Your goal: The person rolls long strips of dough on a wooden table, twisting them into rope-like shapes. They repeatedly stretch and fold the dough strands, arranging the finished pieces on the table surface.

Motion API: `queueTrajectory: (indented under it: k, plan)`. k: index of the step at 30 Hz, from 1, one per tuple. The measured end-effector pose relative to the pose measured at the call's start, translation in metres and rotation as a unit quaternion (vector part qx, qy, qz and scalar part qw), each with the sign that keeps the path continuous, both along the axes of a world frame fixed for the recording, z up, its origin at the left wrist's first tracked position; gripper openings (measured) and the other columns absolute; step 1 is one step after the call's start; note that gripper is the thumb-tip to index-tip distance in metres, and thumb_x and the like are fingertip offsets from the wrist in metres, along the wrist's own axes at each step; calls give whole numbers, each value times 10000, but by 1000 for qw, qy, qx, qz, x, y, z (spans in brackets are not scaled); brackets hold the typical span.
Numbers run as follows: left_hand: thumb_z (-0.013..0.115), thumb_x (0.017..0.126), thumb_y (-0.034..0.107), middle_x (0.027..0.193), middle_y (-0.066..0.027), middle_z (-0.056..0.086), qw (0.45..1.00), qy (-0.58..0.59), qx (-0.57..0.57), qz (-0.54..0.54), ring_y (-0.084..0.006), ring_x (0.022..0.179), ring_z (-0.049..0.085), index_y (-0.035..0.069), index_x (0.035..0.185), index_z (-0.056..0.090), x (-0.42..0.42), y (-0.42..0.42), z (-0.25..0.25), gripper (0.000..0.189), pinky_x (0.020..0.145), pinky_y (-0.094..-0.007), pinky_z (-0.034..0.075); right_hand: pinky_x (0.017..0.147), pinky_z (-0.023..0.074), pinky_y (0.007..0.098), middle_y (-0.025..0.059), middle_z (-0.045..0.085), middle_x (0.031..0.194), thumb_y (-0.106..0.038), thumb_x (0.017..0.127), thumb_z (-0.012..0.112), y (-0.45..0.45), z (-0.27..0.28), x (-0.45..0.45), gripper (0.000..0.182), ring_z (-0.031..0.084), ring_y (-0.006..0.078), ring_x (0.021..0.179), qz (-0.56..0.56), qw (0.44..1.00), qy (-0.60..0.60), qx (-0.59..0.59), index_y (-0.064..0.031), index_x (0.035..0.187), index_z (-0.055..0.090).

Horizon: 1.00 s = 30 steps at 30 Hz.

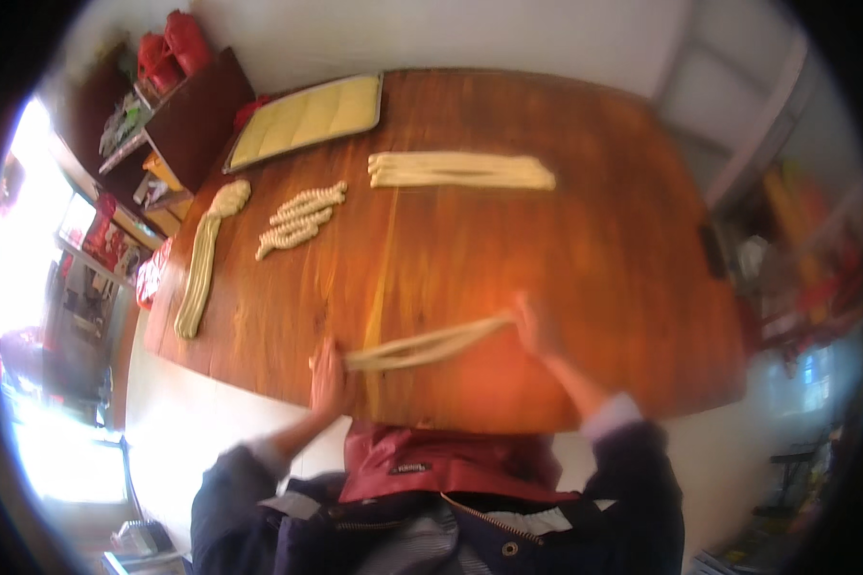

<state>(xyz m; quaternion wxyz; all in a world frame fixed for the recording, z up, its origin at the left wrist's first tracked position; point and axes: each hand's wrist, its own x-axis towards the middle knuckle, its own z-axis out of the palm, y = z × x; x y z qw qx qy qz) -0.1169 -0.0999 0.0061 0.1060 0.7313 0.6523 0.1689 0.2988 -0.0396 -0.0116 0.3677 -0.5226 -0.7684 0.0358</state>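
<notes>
Strands of pale dough (431, 346) stretch between my two hands near the front edge of the wooden table. At their left end is my left hand (329, 377), with its fingers close together. My right hand (536, 327), blurred, grips the right end, which sits farther from me. The strands run side by side with a narrow gap between them. Beyond my hands, a bundle of long dough strands (460, 171) lies straight across the table. Several twisted dough pieces (302, 219) rest left of it.
A long dough bundle (205, 262) with a bunched far end lies along the table's left side. At the back left, a metal tray (309, 152) holds smooth yellowish dough. Shelves (194, 108) with red containers (172, 54) stand beyond the table's left edge.
</notes>
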Motion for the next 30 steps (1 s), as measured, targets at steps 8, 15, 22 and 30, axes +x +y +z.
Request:
queueTrajectory:
  k: [8,15,22,30]
  plan:
    - [570,842,250,1406,-277,354,970,132,86,-183,-381,1335,315,-57,1366,340,9,-8,-8,649,1105,-483,213,809,429,483,179,589,1048,-136,828,596,-21,32,-17,199,540,381,913,47,991,-81,95,-3,976,588]
    - [572,844,221,1402,-285,344,991,89,102,-15,-402,1343,286,-63,1295,406,37,81,-6,558,1113,-486,187,805,434,482,186,587,1081,-109,821,603,37,46,-32,182,544,372,900,-74,992,-35,-94,26,939,568]
    - [663,779,191,1431,-277,297,994,-9,-94,-61,-407,1362,241,-79,1258,404,39,-19,4,608,1121,-508,174,841,440,479,208,554,1162,-95,845,580,-23,16,-7,168,539,402,976,75,997,4,0,19,967,561]
    - [519,892,286,1400,-255,372,982,81,59,-162,-370,1323,332,-73,1299,423,55,32,1,552,1097,-481,233,889,426,452,184,573,1159,-84,837,576,-17,17,-31,134,542,378,1015,12,999,-36,38,3,940,575]
